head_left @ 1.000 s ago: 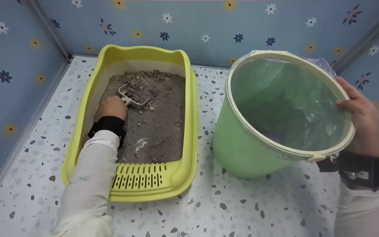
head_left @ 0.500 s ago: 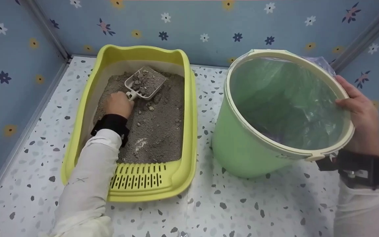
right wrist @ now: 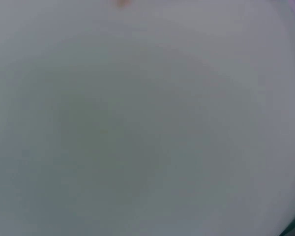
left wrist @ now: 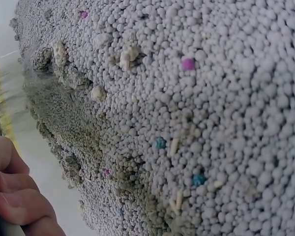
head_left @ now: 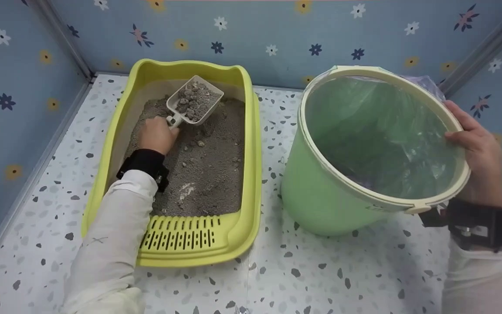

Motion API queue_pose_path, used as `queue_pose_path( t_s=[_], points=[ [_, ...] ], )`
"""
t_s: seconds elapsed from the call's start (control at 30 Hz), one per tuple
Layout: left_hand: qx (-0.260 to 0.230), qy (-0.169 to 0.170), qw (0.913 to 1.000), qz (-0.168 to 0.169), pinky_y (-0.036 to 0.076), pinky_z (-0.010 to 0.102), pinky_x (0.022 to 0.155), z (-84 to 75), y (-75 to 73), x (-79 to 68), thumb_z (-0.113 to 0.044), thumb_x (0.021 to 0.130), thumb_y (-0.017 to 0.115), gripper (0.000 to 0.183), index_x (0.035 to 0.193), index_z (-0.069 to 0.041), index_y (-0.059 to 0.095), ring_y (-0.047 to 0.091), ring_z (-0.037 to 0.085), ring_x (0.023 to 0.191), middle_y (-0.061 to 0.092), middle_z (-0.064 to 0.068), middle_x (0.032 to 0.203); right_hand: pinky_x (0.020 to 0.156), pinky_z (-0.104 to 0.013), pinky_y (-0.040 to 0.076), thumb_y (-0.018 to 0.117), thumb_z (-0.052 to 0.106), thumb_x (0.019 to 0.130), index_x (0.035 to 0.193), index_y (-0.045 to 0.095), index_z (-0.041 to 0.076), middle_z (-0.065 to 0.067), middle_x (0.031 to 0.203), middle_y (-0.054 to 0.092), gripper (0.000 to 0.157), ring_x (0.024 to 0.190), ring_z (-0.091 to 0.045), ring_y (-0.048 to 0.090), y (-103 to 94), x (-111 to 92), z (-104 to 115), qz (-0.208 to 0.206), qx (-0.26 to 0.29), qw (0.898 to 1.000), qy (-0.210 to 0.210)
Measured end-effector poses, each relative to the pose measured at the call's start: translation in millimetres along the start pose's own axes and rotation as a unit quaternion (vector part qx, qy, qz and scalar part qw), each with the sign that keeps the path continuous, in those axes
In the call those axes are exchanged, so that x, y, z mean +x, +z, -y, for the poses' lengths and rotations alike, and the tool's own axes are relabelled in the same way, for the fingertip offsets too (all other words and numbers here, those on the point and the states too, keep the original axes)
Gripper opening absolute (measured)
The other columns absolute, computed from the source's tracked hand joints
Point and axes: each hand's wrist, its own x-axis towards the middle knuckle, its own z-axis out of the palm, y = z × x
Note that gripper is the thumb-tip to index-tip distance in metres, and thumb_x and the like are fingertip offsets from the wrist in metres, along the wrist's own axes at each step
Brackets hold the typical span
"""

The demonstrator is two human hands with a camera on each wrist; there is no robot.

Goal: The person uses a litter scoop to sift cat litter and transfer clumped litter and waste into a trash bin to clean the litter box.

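Observation:
My left hand point(head_left: 158, 134) grips the handle of a pale litter scoop point(head_left: 174, 121), its fingers curled round it in the left wrist view too. The scoop's basket carries grey litter and clumps, over the far part of the yellow-green litter box point(head_left: 254, 174). Grey litter point(head_left: 207, 174) covers the box's floor; close up, its grains point(left wrist: 211, 108) show a few purple and blue bits. On the right, my right hand point(head_left: 479, 148) holds the cream rim of a green trash bin point(head_left: 316, 196), thumb inside and fingers outside. A clear bag point(head_left: 412, 148) lines the tilted bin. The right wrist view is a blur.
The box and the bin stand side by side on a speckled white floor point(head_left: 268, 274), with a narrow gap between them. A blue flowered wall point(head_left: 251, 35) rises close behind both, and panels flank them left and right. A slotted step point(head_left: 185, 235) forms the box's near end.
The scoop has come up out of the litter, now loaded, and shifted slightly toward the back of the box. My right hand and the bin have stayed in place.

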Motion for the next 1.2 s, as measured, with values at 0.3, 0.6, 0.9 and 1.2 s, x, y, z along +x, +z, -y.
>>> queue_pose_path(
  t_s=[0.3,0.6,0.9,1.2],
  points=[
    [-0.033,0.013,0.9991,-0.022,0.042,0.047,0.059,2.9,-0.3,-0.4,-0.018,0.088,0.056,0.025,0.075,0.003,0.053,0.057,0.038,0.065,0.06,0.026,0.077,0.09,-0.022,0.047,0.039,-0.011,0.093,0.142,0.04,0.011,-0.01,0.152,0.026,0.054,0.121,-0.011,0.052,0.3,3,1,-0.014,-0.02,1.0,0.009],
    [-0.055,0.004,0.9979,-0.034,0.044,0.052,0.062,1.8,-1.7,-1.7,-0.019,0.088,0.054,0.025,0.077,0.004,0.053,0.06,0.043,0.071,0.061,0.029,0.081,0.09,-0.022,0.047,0.04,-0.01,0.093,0.142,0.042,0.012,-0.009,0.152,0.026,0.054,0.122,-0.011,0.052,0.2,3,1,-0.018,-0.025,0.999,0.009],
    [-0.097,-0.003,0.9942,-0.046,0.042,0.043,0.056,-7.0,-2.6,-0.2,-0.016,0.087,0.052,0.024,0.066,-0.007,0.044,0.054,0.033,0.061,0.054,0.016,0.068,0.09,-0.023,0.046,0.04,-0.011,0.093,0.142,0.04,0.01,-0.008,0.152,0.028,0.054,0.123,-0.012,0.051,0.0,3,0,-0.018,-0.015,1.0,0.004],
    [-0.134,-0.009,0.9909,-0.007,0.029,0.028,0.048,-13.2,-6.8,-0.4,-0.017,0.09,0.048,0.028,0.064,-0.012,0.038,0.035,0.014,0.045,0.036,0.001,0.055,0.09,-0.024,0.047,0.036,-0.013,0.093,0.142,0.04,0.009,-0.012,0.152,0.025,0.054,0.124,-0.014,0.051,1.4,3,0,-0.002,-0.004,1.0,-0.002]
  ],
)
